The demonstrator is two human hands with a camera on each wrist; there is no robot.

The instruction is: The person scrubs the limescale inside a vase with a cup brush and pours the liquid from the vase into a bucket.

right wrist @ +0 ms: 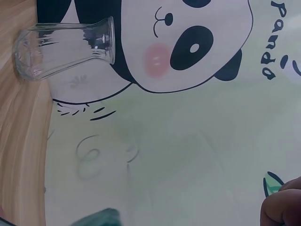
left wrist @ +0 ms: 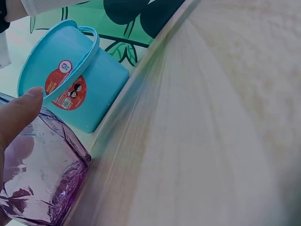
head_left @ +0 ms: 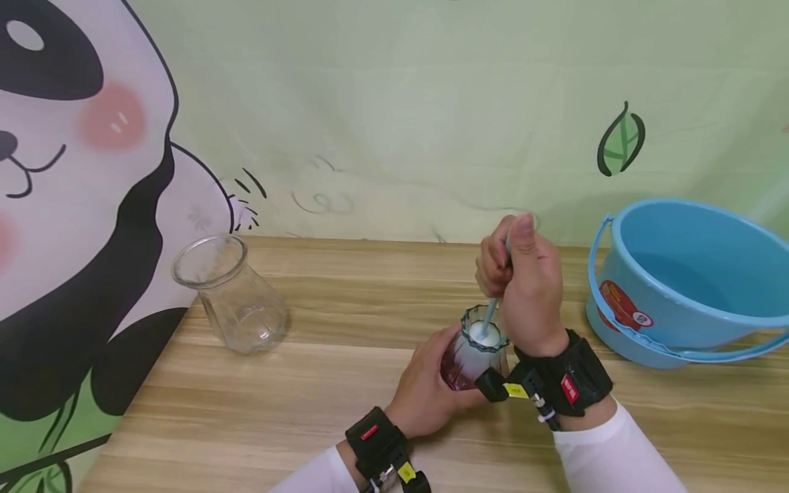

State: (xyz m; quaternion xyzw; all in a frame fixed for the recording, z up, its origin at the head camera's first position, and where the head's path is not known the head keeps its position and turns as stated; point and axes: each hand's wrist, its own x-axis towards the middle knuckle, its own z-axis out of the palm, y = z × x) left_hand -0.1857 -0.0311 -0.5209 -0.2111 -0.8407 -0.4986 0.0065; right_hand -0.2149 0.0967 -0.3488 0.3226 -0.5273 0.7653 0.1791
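Observation:
A faceted drinking glass [head_left: 462, 363], purple toward its base with a scalloped bluish rim, stands upright on the table. My left hand [head_left: 425, 394] holds it around the side; in the left wrist view the thumb [left wrist: 23, 113] lies along the glass [left wrist: 44, 174]. Above the rim, my right hand [head_left: 524, 287] is a fist around a slim pale-blue handle [head_left: 491, 311], thumb uppermost. The handle runs down into the glass, where something white fills the space around its lower end. In the right wrist view only a few fingers [right wrist: 282, 207] show at the corner.
A clear glass jar [head_left: 246, 308] with a wide lip stands on the wooden table [head_left: 345, 287] to the left. To the right is a light-blue bucket [head_left: 653, 294] with its handle lowered at the front. A panda-printed backdrop [head_left: 394, 137] rises along the table's far edge.

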